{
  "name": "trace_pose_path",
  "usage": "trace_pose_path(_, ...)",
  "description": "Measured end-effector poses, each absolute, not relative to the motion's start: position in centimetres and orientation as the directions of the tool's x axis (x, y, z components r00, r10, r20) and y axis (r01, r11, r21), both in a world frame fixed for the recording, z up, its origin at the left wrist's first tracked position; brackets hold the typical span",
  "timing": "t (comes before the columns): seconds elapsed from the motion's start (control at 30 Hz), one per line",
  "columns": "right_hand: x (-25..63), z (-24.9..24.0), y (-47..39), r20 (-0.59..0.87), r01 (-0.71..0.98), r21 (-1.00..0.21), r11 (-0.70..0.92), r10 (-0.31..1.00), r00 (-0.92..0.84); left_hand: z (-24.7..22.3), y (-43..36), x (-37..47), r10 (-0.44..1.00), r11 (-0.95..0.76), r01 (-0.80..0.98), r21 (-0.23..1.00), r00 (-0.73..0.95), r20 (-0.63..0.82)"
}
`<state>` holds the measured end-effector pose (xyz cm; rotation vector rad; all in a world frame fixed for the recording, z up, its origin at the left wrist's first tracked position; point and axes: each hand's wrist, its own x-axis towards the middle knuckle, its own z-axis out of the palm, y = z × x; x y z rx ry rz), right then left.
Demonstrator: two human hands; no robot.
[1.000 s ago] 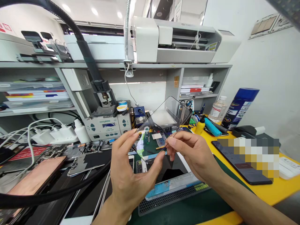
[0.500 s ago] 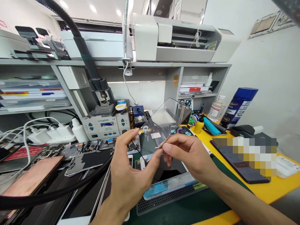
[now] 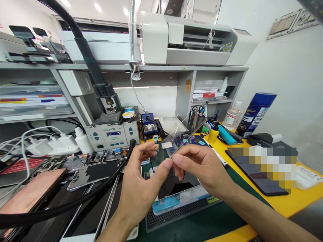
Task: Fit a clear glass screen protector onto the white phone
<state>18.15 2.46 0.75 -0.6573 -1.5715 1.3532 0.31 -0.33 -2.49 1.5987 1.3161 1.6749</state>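
Note:
Both hands hold a thin transparent sheet with a dark edge (image 3: 185, 136) in mid-air, tilted up and away. My left hand (image 3: 143, 178) has its thumb at the near corner and its fingers bent around the left side. My right hand (image 3: 202, 168) pinches the same corner, thumb and forefinger together, with the thumb tips of both hands nearly touching. A white label (image 3: 166, 145) shows near the sheet. Below the hands, a dark screen (image 3: 174, 185) lies on a blue and white piece (image 3: 179, 203) above a grey perforated mat (image 3: 181, 216).
A black hose (image 3: 88, 198) curves across several phone parts (image 3: 93, 174) at the left. Behind stand a soldering station (image 3: 113, 134) and a shelf (image 3: 156, 68). At the right are a yellow bottle (image 3: 213, 134), a blue spray can (image 3: 257, 114) and a dark phone (image 3: 252, 171).
The transparent sheet has turned and is now seen more edge-on. My left hand's fingers have curled in slightly, and the hose end now shows beside them.

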Motion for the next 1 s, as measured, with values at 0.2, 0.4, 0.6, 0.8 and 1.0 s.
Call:
trace_pose_path(0.2,18.1,0.8,2.5,0.308,-0.150,-0.951,0.270,0.856,-0.416,-2.9,-0.1,0.2,0.807,-0.478,0.341,0.810,-0.195,0.558)
trace_pose_path(0.4,18.3,0.6,2.8,0.335,-0.177,-0.940,0.292,0.891,-0.306,-2.9,-0.2,0.3,0.559,-0.558,0.631,0.539,-0.194,0.806)
trace_pose_path(0.6,18.1,0.3,3.2,0.283,-0.274,-0.941,0.197,0.903,-0.324,-2.1,0.0,0.2,0.249,-0.606,0.784,0.131,0.031,0.968)
trace_pose_path(0.8,18.1,0.8,3.1,0.265,-0.297,-0.940,0.168,0.908,-0.325,-1.5,-0.4,0.1,0.305,-0.601,0.773,0.205,-0.016,0.952)
trace_pose_path(1.0,18.0,1.1,2.9,0.280,-0.311,-0.934,0.178,0.904,-0.322,-1.2,-1.0,-0.3,0.358,-0.651,0.703,0.286,-0.048,0.933)
